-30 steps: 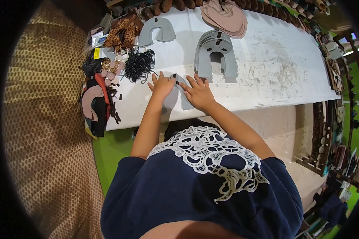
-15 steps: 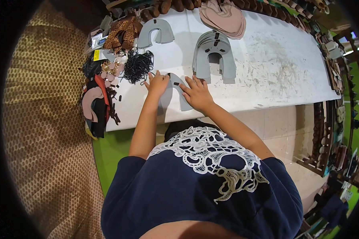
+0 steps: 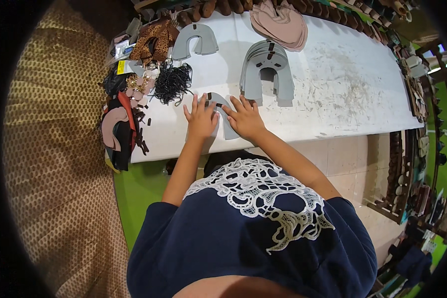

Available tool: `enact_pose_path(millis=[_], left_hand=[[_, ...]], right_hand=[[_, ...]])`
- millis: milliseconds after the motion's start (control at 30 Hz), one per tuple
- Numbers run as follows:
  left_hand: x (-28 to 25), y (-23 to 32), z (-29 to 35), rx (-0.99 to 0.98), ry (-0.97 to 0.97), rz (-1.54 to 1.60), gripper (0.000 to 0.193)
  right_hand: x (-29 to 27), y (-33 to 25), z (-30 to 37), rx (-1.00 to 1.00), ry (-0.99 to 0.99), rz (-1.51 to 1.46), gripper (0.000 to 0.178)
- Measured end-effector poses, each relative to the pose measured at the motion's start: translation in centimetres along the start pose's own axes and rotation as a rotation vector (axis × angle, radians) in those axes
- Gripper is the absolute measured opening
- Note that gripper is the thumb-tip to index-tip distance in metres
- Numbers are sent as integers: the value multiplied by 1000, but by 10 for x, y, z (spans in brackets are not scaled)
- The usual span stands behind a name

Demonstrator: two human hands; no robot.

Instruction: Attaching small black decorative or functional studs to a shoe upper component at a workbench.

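Note:
A grey U-shaped upper piece (image 3: 229, 131) lies near the table's front edge, with small dark tabs on its curved end. My left hand (image 3: 201, 121) rests over its left side, fingers spread, and covers much of that leg. On the right side lies my right hand (image 3: 248, 120), fingers stretched apart, its fingertips by a dark tab (image 3: 219, 105). Neither hand grips anything. Just beyond the right hand is a stack of similar grey pieces (image 3: 253, 74) with dark tabs. Farther off, another grey U-shaped piece (image 3: 207, 42) lies at the back left.
Tangled black cords (image 3: 171, 84) lie left of my left hand. Behind them are leopard-print pieces (image 3: 156, 39); a pink curved piece (image 3: 110, 130) lies at the left edge. Pink cut pieces (image 3: 290, 32) are stacked at the back. Brown shelving (image 3: 397, 198) stands right.
My left hand has shifted right and inward over the grey piece, its fingers now spread toward the tabs. My right hand has barely moved.

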State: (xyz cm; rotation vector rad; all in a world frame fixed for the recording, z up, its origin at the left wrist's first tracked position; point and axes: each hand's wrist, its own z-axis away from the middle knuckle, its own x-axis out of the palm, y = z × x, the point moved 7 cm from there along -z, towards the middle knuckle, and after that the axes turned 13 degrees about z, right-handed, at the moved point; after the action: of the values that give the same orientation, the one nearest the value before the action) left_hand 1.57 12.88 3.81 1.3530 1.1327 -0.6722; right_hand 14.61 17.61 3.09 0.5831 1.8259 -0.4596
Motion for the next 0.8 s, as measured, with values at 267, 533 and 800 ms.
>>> enact_pose_path(millis=[267, 533, 800], left_hand=[[5, 2, 16, 24, 35, 45, 43], [11, 7, 18, 2, 20, -13, 41], [-14, -38, 6, -343, 115, 20, 48]], right_hand=[[-2, 1, -2, 22, -25, -30, 42], [-3, 0, -3, 30, -32, -28, 42], [-2, 1, -2, 33, -50, -49, 40]])
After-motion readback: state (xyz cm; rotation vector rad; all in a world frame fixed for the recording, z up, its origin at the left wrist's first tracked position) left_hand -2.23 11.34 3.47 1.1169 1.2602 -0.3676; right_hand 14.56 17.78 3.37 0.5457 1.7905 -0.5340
